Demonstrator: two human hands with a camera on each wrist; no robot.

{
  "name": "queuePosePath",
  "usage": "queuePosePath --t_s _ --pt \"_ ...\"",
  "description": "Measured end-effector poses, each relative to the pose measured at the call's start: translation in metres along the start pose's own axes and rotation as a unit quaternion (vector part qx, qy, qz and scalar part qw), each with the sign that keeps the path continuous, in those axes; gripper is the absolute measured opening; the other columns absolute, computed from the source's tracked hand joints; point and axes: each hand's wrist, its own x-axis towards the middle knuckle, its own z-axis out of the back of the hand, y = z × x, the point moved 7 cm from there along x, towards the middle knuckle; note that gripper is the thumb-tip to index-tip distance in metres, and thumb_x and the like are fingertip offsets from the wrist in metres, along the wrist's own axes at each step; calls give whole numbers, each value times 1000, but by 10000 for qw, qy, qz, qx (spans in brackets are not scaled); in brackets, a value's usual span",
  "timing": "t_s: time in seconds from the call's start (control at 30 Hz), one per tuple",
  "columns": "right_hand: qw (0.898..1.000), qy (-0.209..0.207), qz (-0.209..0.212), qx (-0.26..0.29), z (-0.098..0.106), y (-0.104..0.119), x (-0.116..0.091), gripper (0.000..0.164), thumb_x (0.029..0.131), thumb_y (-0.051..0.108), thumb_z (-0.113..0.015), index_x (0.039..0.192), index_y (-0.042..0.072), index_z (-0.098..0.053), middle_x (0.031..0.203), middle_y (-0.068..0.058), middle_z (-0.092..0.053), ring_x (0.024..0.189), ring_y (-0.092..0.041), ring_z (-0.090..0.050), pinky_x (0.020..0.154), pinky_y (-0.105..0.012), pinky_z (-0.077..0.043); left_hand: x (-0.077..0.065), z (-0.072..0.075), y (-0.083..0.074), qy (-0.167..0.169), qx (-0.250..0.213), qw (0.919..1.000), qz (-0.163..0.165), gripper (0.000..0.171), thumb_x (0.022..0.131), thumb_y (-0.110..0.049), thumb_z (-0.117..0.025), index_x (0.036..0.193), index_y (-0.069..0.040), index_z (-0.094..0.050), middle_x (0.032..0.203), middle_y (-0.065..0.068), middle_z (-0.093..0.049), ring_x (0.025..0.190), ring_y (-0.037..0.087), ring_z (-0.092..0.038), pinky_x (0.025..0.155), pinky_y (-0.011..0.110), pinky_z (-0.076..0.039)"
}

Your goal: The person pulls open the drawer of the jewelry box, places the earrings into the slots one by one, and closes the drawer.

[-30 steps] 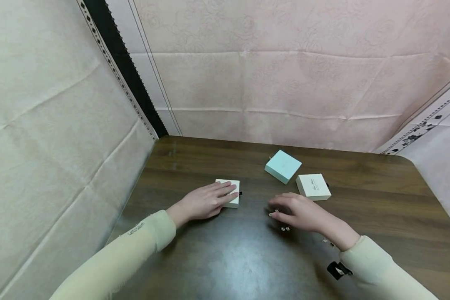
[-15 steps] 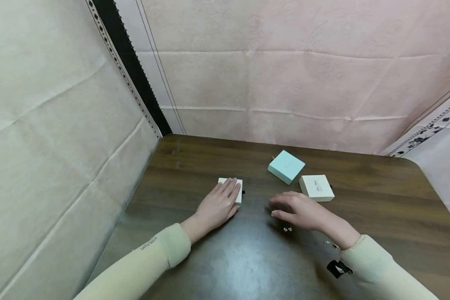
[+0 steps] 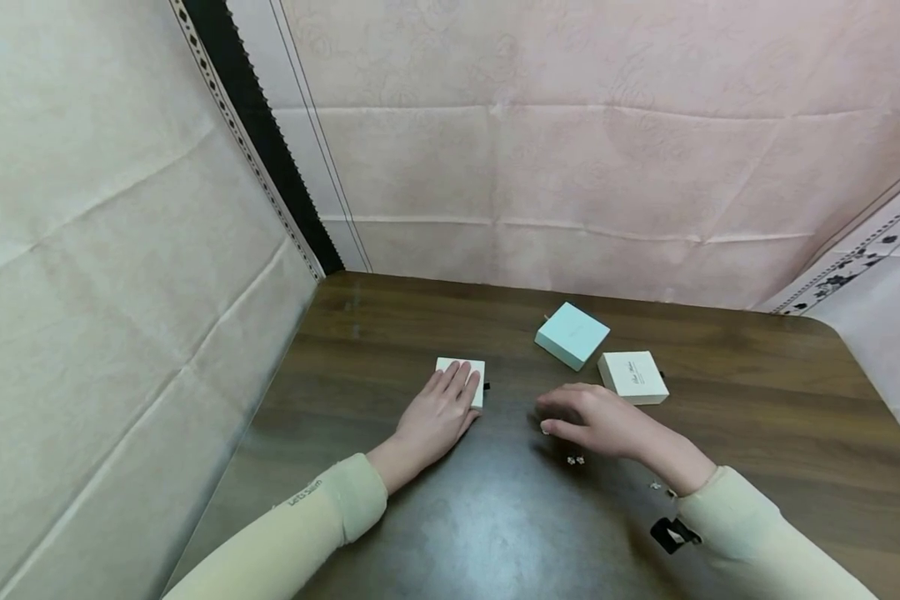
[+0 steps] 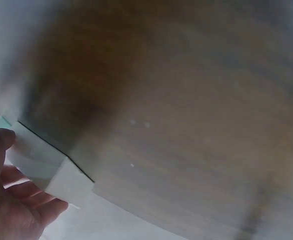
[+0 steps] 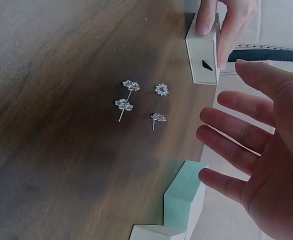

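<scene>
The left hand (image 3: 433, 417) lies with straight fingers over a white box (image 5: 198, 54) at its one o'clock. The right hand (image 3: 600, 423) has fingers loosely apart, earrings (image 5: 124, 104) at its seven and four o'clock, the teal box (image 3: 572, 335) near twelve, another box (image 3: 633, 377) between one and two.

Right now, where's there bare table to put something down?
There's bare table in front, between the two sleeves, and right of the printed white box. The far-left part, beyond the left hand, is free too. It's crowded around the right hand: earrings lie beside it, and the teal box and printed white box sit past it.
</scene>
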Motion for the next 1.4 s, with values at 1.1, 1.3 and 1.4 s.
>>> queuePosePath --t_s 1.1,1.3,1.4 --pt "9990 121 62 -434 -6 -2 98 34 106 25 -68 130 1 -74 132 -16 -73 134 -42 -61 113 -57 -47 8 -5 18 -46 -244 9997 -61 55 110 -36 -63 152 -2 -57 154 21 -57 144 34 -55 115 47 -48" --pt "9983 -19 -2 -577 -13 -2 109 31 106 25 -69 127 4 -76 133 -18 -71 129 -39 -63 110 -56 -50 9 -6 20 26 -215 9997 -58 55 110 -36 -62 154 -2 -55 154 21 -57 145 33 -55 116 46 -48" --pt "9986 -100 8 -516 -17 -2 113 30 104 24 -71 125 4 -77 132 -19 -70 127 -39 -64 109 -56 -51 9 -6 20 64 -174 9998 -57 56 111 -37 -61 154 -2 -55 155 20 -57 145 33 -54 116 46 -48"
